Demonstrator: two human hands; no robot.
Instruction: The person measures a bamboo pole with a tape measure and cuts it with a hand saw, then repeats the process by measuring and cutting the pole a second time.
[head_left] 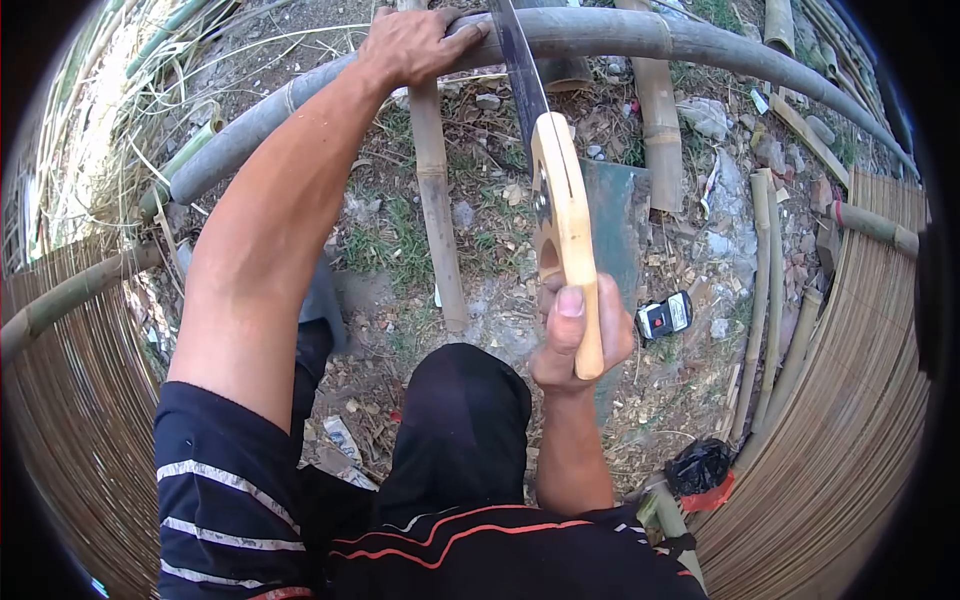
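Bamboo (600, 35) arches beneath the left hand (408, 45), whose part-curled fingers hold it from above; just right of that thumb rises the saw (568, 215), its handle firmly wrapped by the right hand's (590, 335) fingers.

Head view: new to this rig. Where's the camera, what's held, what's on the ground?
There's no machine, just a person's bare hands. The one picture comes from a camera worn on the head, looking forward and down. The right hand grips a saw by its pale handle. The left hand rests on a curved bamboo pole; the blade crosses the pole in this view, though contact is unclear. On the littered ground are bamboo sticks and a black bag.
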